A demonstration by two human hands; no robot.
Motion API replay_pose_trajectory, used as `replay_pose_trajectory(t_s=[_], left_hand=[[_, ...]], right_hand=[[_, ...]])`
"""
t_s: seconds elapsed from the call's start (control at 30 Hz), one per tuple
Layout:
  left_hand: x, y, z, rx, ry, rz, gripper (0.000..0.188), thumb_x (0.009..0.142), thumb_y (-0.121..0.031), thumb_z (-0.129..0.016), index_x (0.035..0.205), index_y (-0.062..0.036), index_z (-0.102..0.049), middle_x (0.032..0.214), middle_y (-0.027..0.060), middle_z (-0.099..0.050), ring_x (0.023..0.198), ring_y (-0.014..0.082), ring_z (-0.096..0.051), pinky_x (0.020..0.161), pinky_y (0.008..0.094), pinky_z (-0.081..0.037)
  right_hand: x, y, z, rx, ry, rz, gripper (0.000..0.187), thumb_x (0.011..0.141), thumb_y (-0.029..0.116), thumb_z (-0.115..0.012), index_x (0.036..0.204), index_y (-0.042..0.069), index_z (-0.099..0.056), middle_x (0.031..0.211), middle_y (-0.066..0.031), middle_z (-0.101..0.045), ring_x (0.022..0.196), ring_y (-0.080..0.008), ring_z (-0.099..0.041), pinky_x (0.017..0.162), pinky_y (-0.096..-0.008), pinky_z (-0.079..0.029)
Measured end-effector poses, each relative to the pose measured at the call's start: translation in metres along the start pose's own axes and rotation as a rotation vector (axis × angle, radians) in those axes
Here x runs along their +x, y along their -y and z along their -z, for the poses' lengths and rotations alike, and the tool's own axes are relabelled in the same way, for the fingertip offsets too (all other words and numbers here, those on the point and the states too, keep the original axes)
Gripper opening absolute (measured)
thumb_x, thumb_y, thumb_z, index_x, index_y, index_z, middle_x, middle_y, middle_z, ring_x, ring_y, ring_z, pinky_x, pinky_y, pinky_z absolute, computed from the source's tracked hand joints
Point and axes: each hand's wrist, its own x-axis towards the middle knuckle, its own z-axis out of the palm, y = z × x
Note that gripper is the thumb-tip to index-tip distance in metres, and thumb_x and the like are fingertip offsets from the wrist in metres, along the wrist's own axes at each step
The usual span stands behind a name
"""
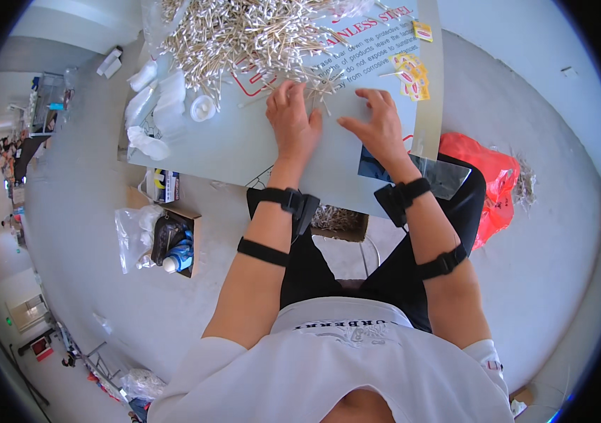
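Observation:
A large heap of cotton swabs (237,39) covers the far part of the table. Loose swabs (323,86) spill from its near edge. My left hand (292,123) reaches to that edge, fingertips at the stray swabs, with its thumb held apart and no swab visibly gripped. To its right, my right hand (379,127) hovers over the table with thumb and fingers spread, holding nothing that shows. Small yellow printed packets (411,76) lie beyond the right hand, and one more yellow packet (422,31) rests farther off. Black straps circle both forearms.
Left of the heap are clear plastic bags (169,102) and a round white tub (202,108). A red plastic bag (487,183) sits right of my leg. Below the table stand an open box of swabs (339,220) and a cardboard box (195,247) holding a blue bottle.

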Motion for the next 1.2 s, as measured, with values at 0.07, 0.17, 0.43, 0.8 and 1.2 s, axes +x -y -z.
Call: replay_pose_trajectory(t_s=[0.07,0.17,0.43,0.8,1.2], left_hand=[[-0.010,0.005,0.009,-0.049,-0.034,-0.021,0.055,0.069,-0.013,-0.072,0.121,-0.0086,-0.053,0.127,0.0132,-0.048,0.122,0.0356,-0.040,0.101,0.0499,-0.031],[-0.023,0.027,0.019,-0.034,-0.042,-0.004,0.053,0.072,-0.017,-0.072,0.122,-0.0107,-0.055,0.130,0.0139,-0.047,0.124,0.0362,-0.039,0.103,0.0503,-0.029],[0.016,0.029,0.009,0.221,-0.041,-0.031,0.049,0.079,-0.027,-0.071,0.125,-0.0173,-0.057,0.125,0.0103,-0.051,0.118,0.0328,-0.044,0.096,0.0494,-0.033],[-0.017,0.015,0.015,-0.209,-0.041,-0.146,0.050,0.073,-0.013,-0.071,0.120,-0.0132,-0.056,0.121,0.0090,-0.052,0.115,0.0317,-0.046,0.095,0.0435,-0.037],[-0.027,-0.006,0.013,-0.175,0.022,-0.051,0.012,0.068,-0.012,-0.074,0.077,-0.0146,-0.067,0.087,-0.0020,-0.058,0.090,0.0230,-0.054,0.078,0.0391,-0.038]], right_hand=[[0.008,0.006,-0.009,-0.113,0.006,0.094,0.062,0.063,0.024,-0.083,0.116,0.003,-0.060,0.125,-0.0178,-0.055,0.112,-0.0327,-0.052,0.090,-0.0386,-0.045],[0.023,0.017,-0.021,-0.284,-0.015,0.155,0.073,0.060,0.025,-0.084,0.126,0.013,-0.056,0.132,-0.0134,-0.049,0.125,-0.0319,-0.043,0.102,-0.0423,-0.036],[0.037,-0.014,-0.020,-0.283,0.024,0.293,0.025,0.069,0.020,-0.077,0.090,0.012,-0.067,0.102,-0.0069,-0.061,0.101,-0.0304,-0.056,0.085,-0.0413,-0.047],[-0.031,-0.011,0.009,-0.216,-0.031,-0.010,0.030,0.071,0.013,-0.076,0.098,0.009,-0.063,0.096,-0.0086,-0.060,0.085,-0.0324,-0.063,0.071,-0.0413,-0.051],[-0.048,-0.012,0.010,-0.180,-0.048,-0.028,0.005,0.077,0.013,-0.069,0.080,0.010,-0.067,0.080,-0.0062,-0.060,0.075,-0.0281,-0.062,0.065,-0.0379,-0.049]])
